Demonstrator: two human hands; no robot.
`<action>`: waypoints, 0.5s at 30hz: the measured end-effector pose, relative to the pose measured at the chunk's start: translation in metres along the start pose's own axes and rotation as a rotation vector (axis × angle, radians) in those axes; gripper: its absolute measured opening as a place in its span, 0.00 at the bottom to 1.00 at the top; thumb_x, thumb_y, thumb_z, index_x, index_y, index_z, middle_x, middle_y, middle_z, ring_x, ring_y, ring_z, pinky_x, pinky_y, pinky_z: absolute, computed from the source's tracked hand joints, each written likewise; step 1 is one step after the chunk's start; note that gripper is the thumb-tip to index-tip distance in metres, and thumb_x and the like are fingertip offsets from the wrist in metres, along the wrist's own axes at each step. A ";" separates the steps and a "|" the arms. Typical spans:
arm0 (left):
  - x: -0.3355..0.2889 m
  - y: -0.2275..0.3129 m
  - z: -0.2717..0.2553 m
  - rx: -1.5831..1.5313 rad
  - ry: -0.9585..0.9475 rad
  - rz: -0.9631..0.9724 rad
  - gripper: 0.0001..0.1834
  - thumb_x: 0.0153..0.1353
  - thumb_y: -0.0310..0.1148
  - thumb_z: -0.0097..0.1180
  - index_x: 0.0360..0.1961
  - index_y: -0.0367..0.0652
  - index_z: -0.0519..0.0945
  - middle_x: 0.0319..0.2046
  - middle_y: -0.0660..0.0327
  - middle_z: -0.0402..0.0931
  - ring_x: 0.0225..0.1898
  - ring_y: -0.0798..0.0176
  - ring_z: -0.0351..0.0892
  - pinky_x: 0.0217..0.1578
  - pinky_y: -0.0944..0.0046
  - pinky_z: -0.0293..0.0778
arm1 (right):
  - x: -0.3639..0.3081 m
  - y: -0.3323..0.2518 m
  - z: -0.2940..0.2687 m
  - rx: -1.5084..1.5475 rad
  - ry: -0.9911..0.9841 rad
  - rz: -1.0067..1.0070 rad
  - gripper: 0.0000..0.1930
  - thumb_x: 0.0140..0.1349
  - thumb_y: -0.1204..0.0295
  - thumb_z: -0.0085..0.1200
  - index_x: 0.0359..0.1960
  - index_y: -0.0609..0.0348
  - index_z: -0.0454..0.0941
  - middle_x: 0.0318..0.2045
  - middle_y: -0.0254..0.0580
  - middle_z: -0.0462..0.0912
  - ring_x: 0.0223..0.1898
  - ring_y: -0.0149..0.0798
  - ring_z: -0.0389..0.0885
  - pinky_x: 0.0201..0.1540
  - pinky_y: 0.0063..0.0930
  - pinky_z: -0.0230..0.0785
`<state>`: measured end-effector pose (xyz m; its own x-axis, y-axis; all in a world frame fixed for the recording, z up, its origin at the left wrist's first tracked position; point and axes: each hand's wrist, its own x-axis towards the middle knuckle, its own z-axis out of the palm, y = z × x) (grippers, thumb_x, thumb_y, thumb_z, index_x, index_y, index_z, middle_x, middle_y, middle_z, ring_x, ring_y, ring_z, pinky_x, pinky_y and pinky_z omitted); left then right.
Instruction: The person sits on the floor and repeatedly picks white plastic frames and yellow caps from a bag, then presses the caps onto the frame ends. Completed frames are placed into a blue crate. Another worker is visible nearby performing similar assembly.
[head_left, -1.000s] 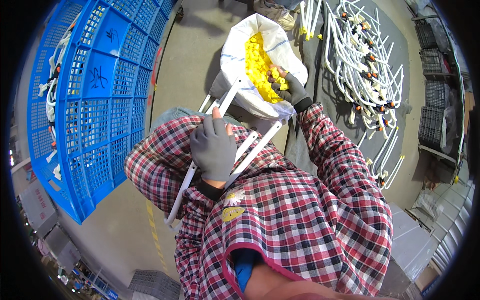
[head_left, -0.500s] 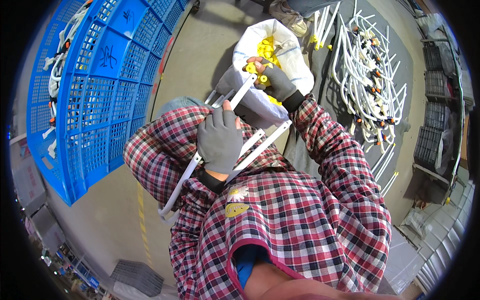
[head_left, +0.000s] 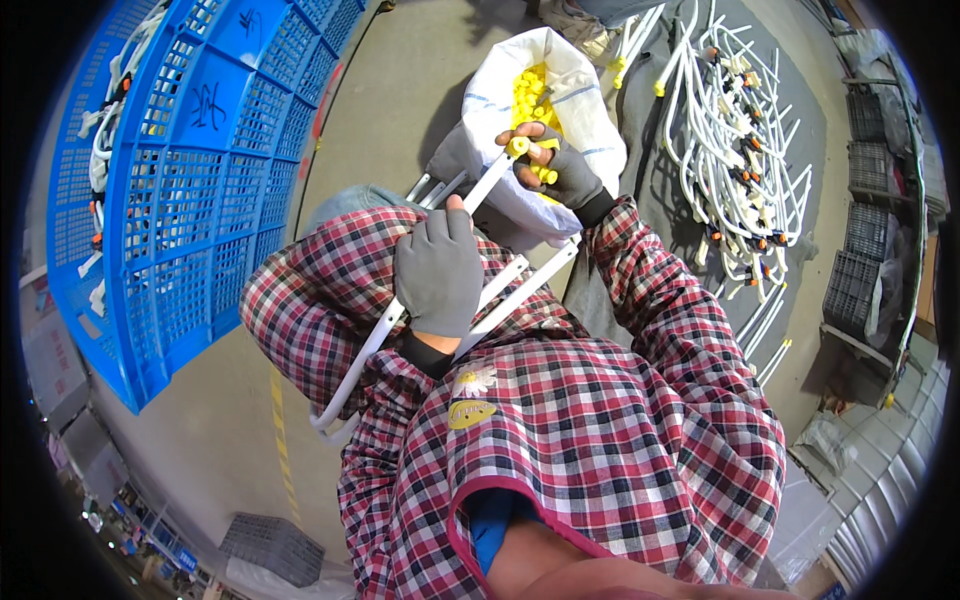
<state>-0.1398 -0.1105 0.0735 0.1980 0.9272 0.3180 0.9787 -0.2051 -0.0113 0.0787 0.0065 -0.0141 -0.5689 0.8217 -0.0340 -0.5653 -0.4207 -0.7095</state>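
My left hand (head_left: pixel 438 270), in a grey glove with bare fingertips, is closed around a white bent tube (head_left: pixel 488 188) lying across my lap. A yellow plastic cap (head_left: pixel 517 147) sits at the tube's far end, pinched by the fingers of my right hand (head_left: pixel 568 178). More yellow caps (head_left: pixel 543 174) are tucked in that same hand. Just beyond it stands a white woven sack (head_left: pixel 592 108) with many yellow caps (head_left: pixel 530 95) inside. Other white tube ends (head_left: pixel 525 298) stick out over my lap, partly hidden by the left hand and sleeve.
A tall blue plastic crate (head_left: pixel 215 170) with white tubes in it stands at the left. On a dark mat at the right lies a heap of white tubes (head_left: pixel 740 150) with orange and black fittings. Grey baskets (head_left: pixel 868 230) fill a rack at the far right.
My right hand has brought the yellow cap onto the tube's far end; before, the cap was held just beyond it. The left hand keeps its grip on the tube.
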 end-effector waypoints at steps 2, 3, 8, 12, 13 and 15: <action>0.000 0.000 0.000 -0.013 0.006 -0.002 0.08 0.69 0.37 0.58 0.38 0.44 0.79 0.25 0.65 0.75 0.27 0.64 0.78 0.29 0.62 0.72 | 0.004 -0.008 -0.010 -0.133 -0.039 0.022 0.22 0.70 0.59 0.57 0.60 0.55 0.73 0.57 0.50 0.79 0.27 0.28 0.74 0.30 0.18 0.67; 0.001 0.001 -0.003 -0.023 -0.002 -0.005 0.09 0.69 0.38 0.58 0.38 0.44 0.79 0.26 0.65 0.75 0.27 0.64 0.78 0.29 0.62 0.72 | 0.008 -0.014 -0.010 -0.196 -0.058 0.034 0.24 0.71 0.57 0.56 0.62 0.57 0.72 0.59 0.49 0.79 0.28 0.27 0.74 0.31 0.17 0.67; 0.005 0.005 -0.008 -0.100 -0.106 -0.066 0.14 0.66 0.42 0.61 0.46 0.44 0.79 0.29 0.61 0.77 0.31 0.58 0.80 0.31 0.58 0.74 | 0.074 -0.038 0.001 -0.457 0.253 -0.032 0.20 0.73 0.55 0.53 0.52 0.60 0.79 0.27 0.34 0.80 0.26 0.25 0.76 0.29 0.17 0.67; 0.005 0.004 -0.007 -0.103 -0.113 -0.066 0.12 0.68 0.42 0.59 0.41 0.45 0.77 0.26 0.63 0.76 0.28 0.59 0.80 0.31 0.59 0.74 | 0.093 -0.036 0.053 -0.635 -0.025 0.107 0.18 0.75 0.56 0.50 0.44 0.61 0.79 0.23 0.32 0.78 0.24 0.26 0.76 0.30 0.22 0.67; 0.005 0.004 -0.006 -0.097 -0.114 -0.056 0.11 0.69 0.42 0.58 0.40 0.46 0.76 0.26 0.63 0.75 0.27 0.60 0.80 0.31 0.60 0.74 | 0.091 -0.035 0.051 -0.576 -0.064 0.090 0.18 0.76 0.56 0.49 0.43 0.62 0.79 0.23 0.32 0.78 0.24 0.26 0.75 0.30 0.23 0.67; 0.001 0.006 -0.010 -0.082 -0.100 -0.065 0.11 0.68 0.41 0.59 0.39 0.45 0.76 0.26 0.64 0.75 0.27 0.61 0.79 0.31 0.60 0.74 | 0.088 -0.034 0.059 -0.489 -0.122 0.120 0.18 0.76 0.57 0.49 0.41 0.61 0.78 0.22 0.33 0.77 0.23 0.27 0.74 0.29 0.23 0.66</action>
<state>-0.1346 -0.1140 0.0834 0.1427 0.9651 0.2197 0.9827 -0.1646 0.0847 0.0122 0.0704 0.0483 -0.6949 0.7154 -0.0733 -0.1635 -0.2564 -0.9526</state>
